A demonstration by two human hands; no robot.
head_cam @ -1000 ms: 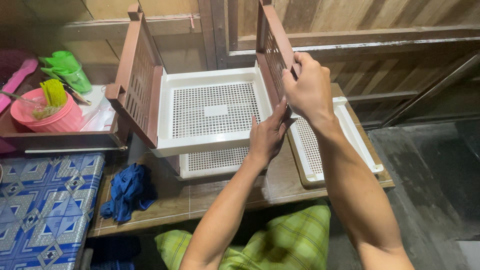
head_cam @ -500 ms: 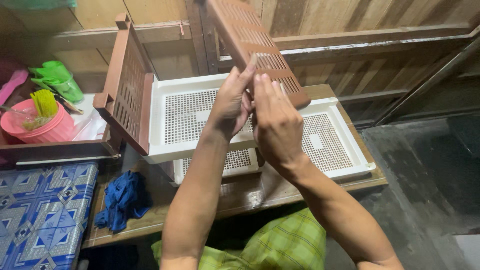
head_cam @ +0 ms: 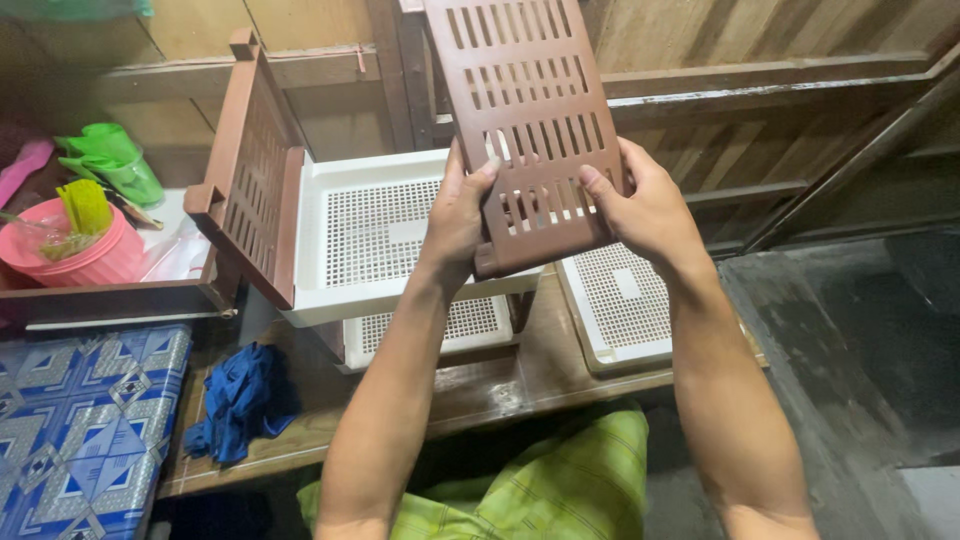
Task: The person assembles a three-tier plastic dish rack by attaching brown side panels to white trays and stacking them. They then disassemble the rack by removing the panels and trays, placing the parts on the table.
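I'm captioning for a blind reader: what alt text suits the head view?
Both hands, left hand and right hand, hold up a brown slotted panel above white mesh trays on a wooden bench.

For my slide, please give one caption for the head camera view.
Both hands, left and right, hold a brown slotted panel above white mesh trays on a wooden bench.

A worn wooden bench (head_cam: pixel 520 385) carries a white perforated tray (head_cam: pixel 620 310) at three o'clock and another stacked white tray (head_cam: pixel 430 330) at centre. A crumpled blue cloth (head_cam: pixel 240 400) lies at eight o'clock.
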